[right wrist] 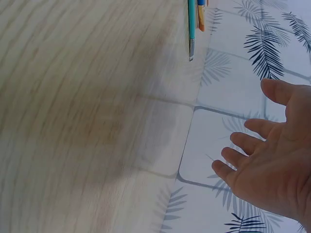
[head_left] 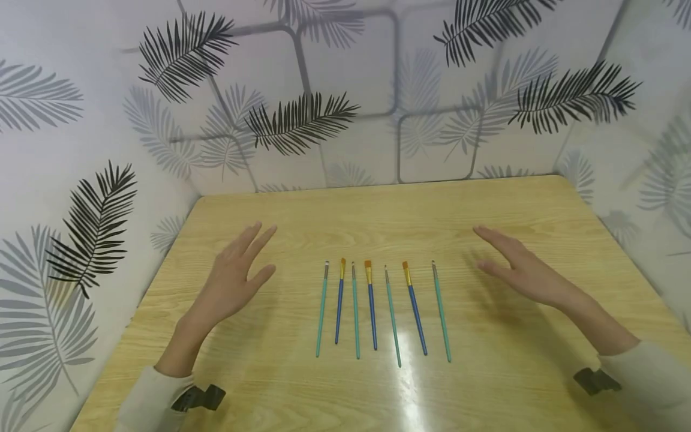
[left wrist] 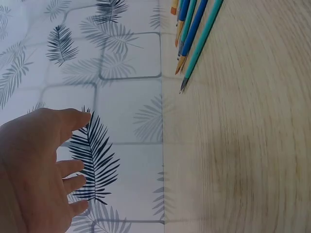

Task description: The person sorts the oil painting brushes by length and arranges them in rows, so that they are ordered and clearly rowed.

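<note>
The row of seven thin teal and blue paintbrushes point(head_left: 378, 309) lies between your fingers (handles toward you), your left hand point(head_left: 232, 279) and right hand point(head_left: 520, 270) both spread and empty over the pale wooden desk point(head_left: 486, 372).

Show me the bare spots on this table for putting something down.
Bare wood lies between the brushes and the back wall, and along the table near edge. Narrower gaps separate the brush row from the left hand and right hand. The middle is crowded.

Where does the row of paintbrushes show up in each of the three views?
Head: row of paintbrushes at table centre, between the left hand and right hand.
Left wrist: top edge, right of centre.
Right wrist: top edge, only two or three tips.
Shared landmark: the wooden table, meeting the leaf-patterned wall.
</note>
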The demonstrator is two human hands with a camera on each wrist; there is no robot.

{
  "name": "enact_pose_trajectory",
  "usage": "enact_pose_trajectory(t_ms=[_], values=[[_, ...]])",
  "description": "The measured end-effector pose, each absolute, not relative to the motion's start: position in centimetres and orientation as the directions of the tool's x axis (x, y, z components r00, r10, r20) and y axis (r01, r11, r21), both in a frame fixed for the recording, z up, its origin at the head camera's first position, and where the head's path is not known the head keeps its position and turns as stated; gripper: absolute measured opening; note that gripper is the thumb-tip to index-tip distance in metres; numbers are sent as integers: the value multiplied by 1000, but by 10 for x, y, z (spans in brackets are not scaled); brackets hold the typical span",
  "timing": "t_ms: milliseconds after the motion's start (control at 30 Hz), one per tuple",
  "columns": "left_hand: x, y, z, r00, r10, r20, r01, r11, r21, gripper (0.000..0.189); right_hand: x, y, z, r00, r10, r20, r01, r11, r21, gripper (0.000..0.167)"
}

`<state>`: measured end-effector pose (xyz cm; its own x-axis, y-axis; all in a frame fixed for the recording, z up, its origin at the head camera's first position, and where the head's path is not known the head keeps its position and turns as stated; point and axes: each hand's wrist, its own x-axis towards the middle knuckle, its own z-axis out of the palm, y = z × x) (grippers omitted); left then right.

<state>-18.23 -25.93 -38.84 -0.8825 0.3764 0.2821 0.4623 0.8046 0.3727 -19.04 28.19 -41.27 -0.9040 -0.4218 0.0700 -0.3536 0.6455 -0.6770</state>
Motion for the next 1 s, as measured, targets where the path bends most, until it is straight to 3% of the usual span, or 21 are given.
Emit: enact_pose_trajectory(t_ms=[333,633,1000], values=[[-182,-257,-385,-896,379,233,444,727,524,70,-190,280,-405,-930,-362,-61,-197,633,-749,78],[-181,-258,-379,-908,402,120,374,646,666,70,-187,276,-402,-915,-400,-50,-166,488,-857,74],[-177,-255,-375,-917,397,24,269,576,771,67,-182,272,-404,-907,-414,-81,-108,412,-905,70]])
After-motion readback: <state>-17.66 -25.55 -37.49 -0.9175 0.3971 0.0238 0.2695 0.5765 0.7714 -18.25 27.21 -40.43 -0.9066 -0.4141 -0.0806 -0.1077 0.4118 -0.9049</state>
